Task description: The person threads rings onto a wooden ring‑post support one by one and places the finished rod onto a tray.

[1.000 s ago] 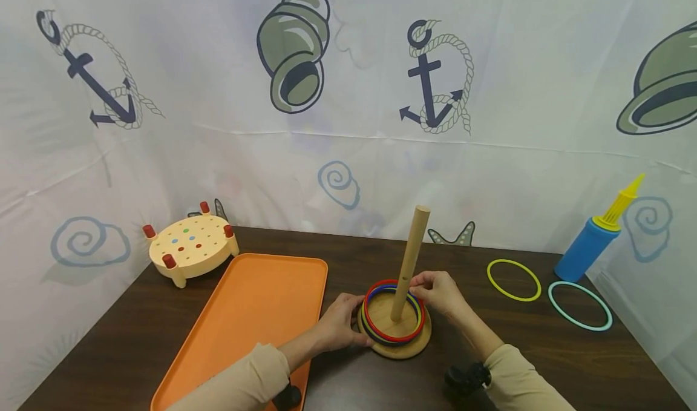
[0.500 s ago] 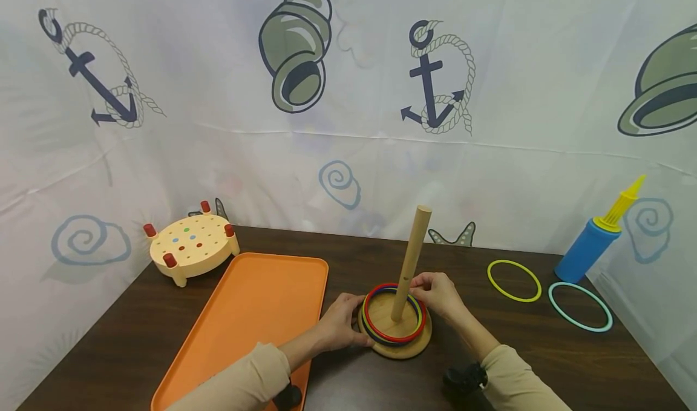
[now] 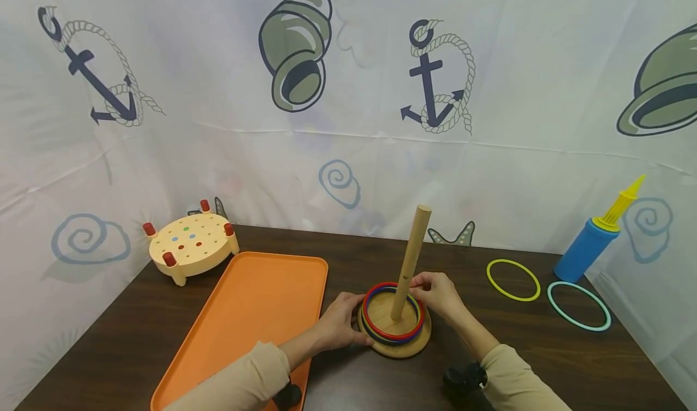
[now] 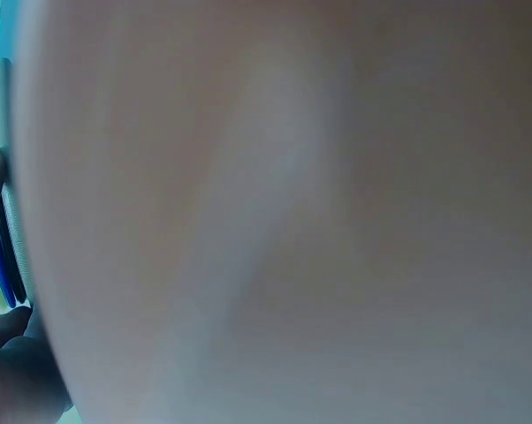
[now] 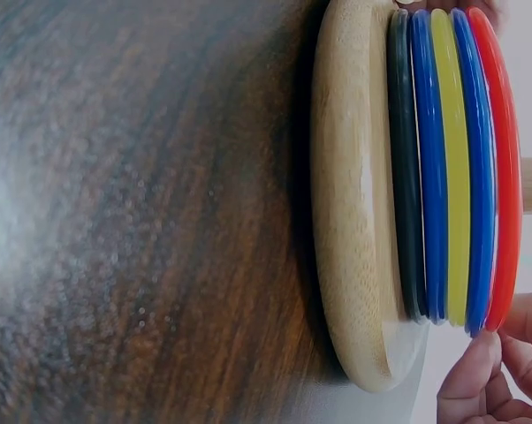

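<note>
A round wooden base (image 3: 400, 350) with an upright wooden peg (image 3: 412, 259) stands on the table. Stacked around the peg lie several rings: black at the bottom, then blue (image 5: 429, 177), yellow (image 5: 452, 177), blue again, and a red ring (image 5: 505, 185) on top. My left hand (image 3: 340, 323) grips the left side of the base, fingers behind and thumb in front. At the right rear of the stack, my right hand (image 3: 437, 291) pinches the red ring's edge between thumb and finger. A blurred surface covers most of the left wrist view.
An orange tray (image 3: 272, 302) lies left of the base. Behind it stands a cream pegged disc (image 3: 193, 247) with red-tipped legs. On the right lie a yellow ring (image 3: 513, 298) and a light-blue ring (image 3: 579, 325), near a blue pump (image 3: 587, 250). A patterned curtain (image 3: 370, 175) hangs behind.
The red ring's far edge sits slightly lower than a second ago. Both hands stay in almost the same place.
</note>
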Tool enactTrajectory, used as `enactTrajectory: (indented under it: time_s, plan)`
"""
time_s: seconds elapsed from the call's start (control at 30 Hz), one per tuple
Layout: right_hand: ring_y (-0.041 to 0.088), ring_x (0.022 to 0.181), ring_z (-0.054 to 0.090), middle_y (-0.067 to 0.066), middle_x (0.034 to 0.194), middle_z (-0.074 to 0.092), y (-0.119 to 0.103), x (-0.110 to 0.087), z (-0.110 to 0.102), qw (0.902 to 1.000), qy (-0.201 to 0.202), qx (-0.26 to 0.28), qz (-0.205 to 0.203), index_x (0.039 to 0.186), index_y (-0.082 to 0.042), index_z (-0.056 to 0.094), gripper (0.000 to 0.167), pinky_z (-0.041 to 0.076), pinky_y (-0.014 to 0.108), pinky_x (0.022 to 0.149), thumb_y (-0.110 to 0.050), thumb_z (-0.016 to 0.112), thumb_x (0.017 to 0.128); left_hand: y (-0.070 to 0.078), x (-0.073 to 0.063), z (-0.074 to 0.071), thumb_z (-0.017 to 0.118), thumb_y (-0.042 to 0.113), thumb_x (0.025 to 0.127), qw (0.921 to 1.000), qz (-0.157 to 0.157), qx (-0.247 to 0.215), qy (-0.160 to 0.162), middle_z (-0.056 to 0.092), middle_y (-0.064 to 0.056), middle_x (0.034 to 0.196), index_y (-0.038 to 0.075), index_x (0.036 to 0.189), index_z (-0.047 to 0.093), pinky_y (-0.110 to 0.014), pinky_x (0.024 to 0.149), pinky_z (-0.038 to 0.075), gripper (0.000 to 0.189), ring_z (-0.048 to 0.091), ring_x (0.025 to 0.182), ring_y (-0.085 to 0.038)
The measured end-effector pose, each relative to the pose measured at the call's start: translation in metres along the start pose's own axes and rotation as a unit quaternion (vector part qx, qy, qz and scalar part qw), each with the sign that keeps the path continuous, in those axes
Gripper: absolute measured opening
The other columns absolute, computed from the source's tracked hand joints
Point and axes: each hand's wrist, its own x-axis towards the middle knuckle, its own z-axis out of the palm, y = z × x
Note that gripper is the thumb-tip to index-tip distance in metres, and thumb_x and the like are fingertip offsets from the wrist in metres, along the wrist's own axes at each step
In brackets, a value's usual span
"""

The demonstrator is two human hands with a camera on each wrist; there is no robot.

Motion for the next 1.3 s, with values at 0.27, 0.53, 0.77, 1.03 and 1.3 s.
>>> enactTrajectory:
  time_s: [0.27, 0.53, 0.77, 1.03, 1.3]
  plan:
    - [0.011, 0.057, 0.050, 0.001, 0.068, 0.060, 0.000, -0.001, -0.001, 1.0000, 0.002, 0.008, -0.002, 0.085, 0.004, 0.066, 0.004, 0.046, 0.023, 0.051, 0.002, 0.064, 0.082, 0.001, -0.001, -0.001, 0.086, 0.018, 0.065, 1.0000, 0.003, -0.006, -0.001, 0.047, -0.015, 0.117, -0.008, 0.132, 0.046, -0.044, 0.094, 0.043, 0.082, 0.048, 0.108, -0.029]
    - [0.014, 0.065, 0.058, 0.009, 0.079, 0.063, 0.005, 0.002, -0.010, 0.9996, 0.016, 0.022, 0.012, 0.096, 0.005, 0.067, 0.013, 0.054, 0.030, 0.059, -0.003, 0.061, 0.088, 0.000, -0.001, 0.000, 0.086, 0.016, 0.065, 0.9999, 0.004, -0.011, 0.000, 0.047, -0.015, 0.116, -0.009, 0.132, 0.046, -0.043, 0.093, 0.044, 0.082, 0.049, 0.108, -0.029]
    - [0.015, 0.063, 0.056, 0.012, 0.079, 0.061, 0.017, 0.005, -0.031, 0.9978, 0.063, 0.007, 0.019, 0.102, 0.008, 0.065, 0.018, 0.051, 0.023, 0.056, -0.004, 0.061, 0.089, 0.001, -0.002, -0.001, 0.085, 0.017, 0.066, 0.9999, 0.000, -0.010, -0.003, 0.047, -0.016, 0.118, -0.009, 0.133, 0.045, -0.045, 0.095, 0.043, 0.082, 0.049, 0.109, -0.030]
    - [0.010, 0.067, 0.057, 0.010, 0.084, 0.062, 0.040, 0.006, -0.070, 0.9938, 0.105, 0.011, 0.035, 0.109, 0.013, 0.060, 0.025, 0.053, 0.022, 0.060, -0.005, 0.057, 0.092, -0.001, 0.000, 0.000, 0.085, 0.017, 0.067, 0.9999, -0.003, -0.012, -0.007, 0.047, -0.015, 0.118, -0.008, 0.133, 0.045, -0.044, 0.095, 0.043, 0.081, 0.048, 0.110, -0.029]
    - [0.000, 0.066, 0.057, 0.012, 0.089, 0.065, 0.069, 0.004, -0.113, 0.9837, 0.164, -0.018, 0.071, 0.114, 0.013, 0.058, 0.031, 0.052, 0.017, 0.061, -0.011, 0.055, 0.094, -0.001, 0.001, 0.000, 0.085, 0.016, 0.067, 0.9999, -0.003, -0.014, -0.005, 0.047, -0.014, 0.118, -0.009, 0.133, 0.045, -0.042, 0.093, 0.045, 0.081, 0.048, 0.110, -0.028]
